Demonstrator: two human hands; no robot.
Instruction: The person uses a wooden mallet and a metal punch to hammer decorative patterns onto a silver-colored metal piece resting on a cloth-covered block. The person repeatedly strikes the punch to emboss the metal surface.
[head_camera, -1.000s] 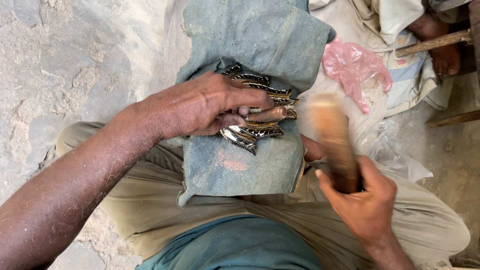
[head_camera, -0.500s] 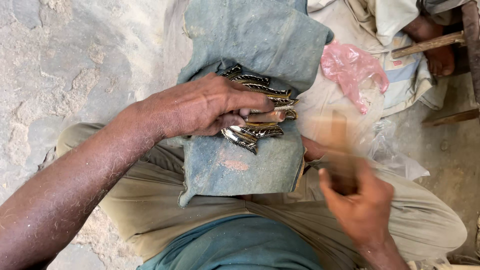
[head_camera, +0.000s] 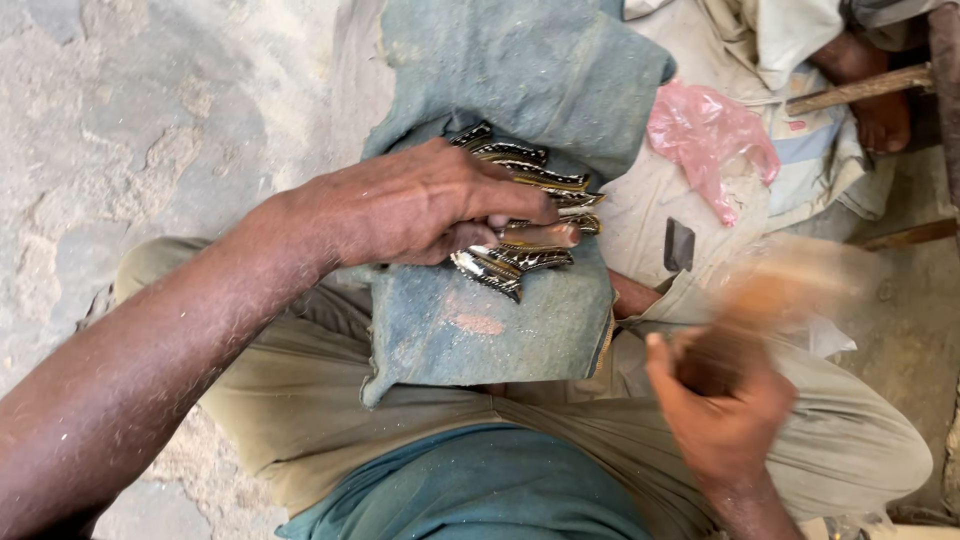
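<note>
The metal strips (head_camera: 520, 215) are pinned on the cloth (head_camera: 480, 320) over the knee, the left hand (head_camera: 420, 205) closed upon them. A blurred tool, probably a wooden mallet (head_camera: 770, 300), is gripped in the right hand (head_camera: 725, 400). Blows are best kept clear of the fingers (head_camera: 540, 235).

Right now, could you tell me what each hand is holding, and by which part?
The left hand pins striped curved pieces on blue cloth. The right hand grips a blurred wooden tool by its lower end.
</note>
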